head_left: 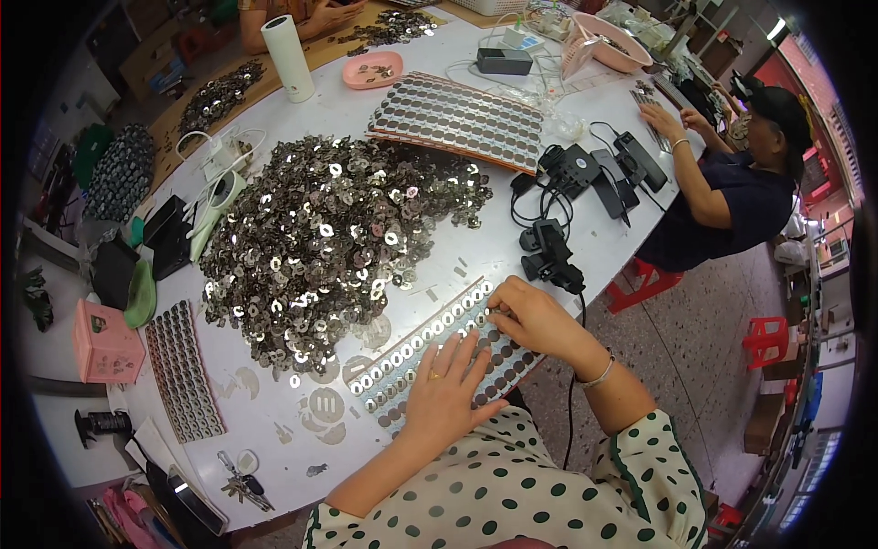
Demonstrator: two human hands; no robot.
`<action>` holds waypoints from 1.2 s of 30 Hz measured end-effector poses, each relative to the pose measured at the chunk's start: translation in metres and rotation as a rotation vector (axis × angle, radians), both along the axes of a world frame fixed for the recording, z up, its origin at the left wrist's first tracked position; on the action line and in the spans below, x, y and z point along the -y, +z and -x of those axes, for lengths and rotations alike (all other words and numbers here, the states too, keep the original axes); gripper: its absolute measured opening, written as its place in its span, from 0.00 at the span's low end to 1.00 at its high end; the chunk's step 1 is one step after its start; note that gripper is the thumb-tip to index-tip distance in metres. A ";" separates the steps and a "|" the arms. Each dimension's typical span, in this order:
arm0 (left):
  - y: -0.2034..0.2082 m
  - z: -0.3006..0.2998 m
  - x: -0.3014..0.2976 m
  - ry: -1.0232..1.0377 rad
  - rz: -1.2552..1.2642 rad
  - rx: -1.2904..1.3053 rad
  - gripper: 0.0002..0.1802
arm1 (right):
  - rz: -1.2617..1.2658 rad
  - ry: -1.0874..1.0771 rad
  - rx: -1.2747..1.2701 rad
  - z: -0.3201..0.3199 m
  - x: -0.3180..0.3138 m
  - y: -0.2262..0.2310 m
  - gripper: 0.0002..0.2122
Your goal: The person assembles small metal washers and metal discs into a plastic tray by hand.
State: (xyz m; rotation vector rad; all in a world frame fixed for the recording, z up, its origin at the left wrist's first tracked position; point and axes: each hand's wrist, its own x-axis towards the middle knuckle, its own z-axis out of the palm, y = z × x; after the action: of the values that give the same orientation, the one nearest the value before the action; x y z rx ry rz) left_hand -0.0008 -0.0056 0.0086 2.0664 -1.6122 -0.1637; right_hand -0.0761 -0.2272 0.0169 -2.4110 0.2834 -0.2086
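Observation:
A flat board (501, 364) with rows of round dark spots lies at the table's near edge, in front of me. Shiny oval metal pieces (422, 340) line its far rows. My left hand (445, 384) rests flat across the board, fingers spread, a ring on one of them. At the board's right end, my right hand (530, 316) has its fingertips pinched together over the far rows. Whatever sits between those fingertips is hidden. A large heap of loose small metal pieces (315, 242) spreads over the table beyond the board.
Another dotted board (457, 119) leans on the heap's far side; one more (185, 371) lies left. Black adapters and cables (572, 174) stand right. Keys (245, 480), a pink box (108, 340) and a white cylinder (288, 59) are around. A co-worker (741, 174) sits at right.

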 end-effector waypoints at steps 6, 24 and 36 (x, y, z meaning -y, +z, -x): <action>0.005 -0.004 -0.002 0.006 -0.048 0.005 0.42 | 0.051 -0.064 0.228 -0.053 0.049 0.071 0.22; -0.015 -0.011 0.005 -0.002 -0.146 0.012 0.46 | -0.498 -0.704 0.270 -0.348 0.305 0.067 0.34; 0.004 -0.018 0.013 0.011 -0.119 -0.050 0.43 | -0.253 -0.265 0.567 -0.240 0.248 0.169 0.24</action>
State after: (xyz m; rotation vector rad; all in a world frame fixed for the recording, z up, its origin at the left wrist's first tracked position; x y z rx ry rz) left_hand 0.0177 -0.0187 0.0128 2.1418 -1.5952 -0.3122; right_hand 0.1634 -0.4757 0.1859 -1.9606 0.3391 -0.8998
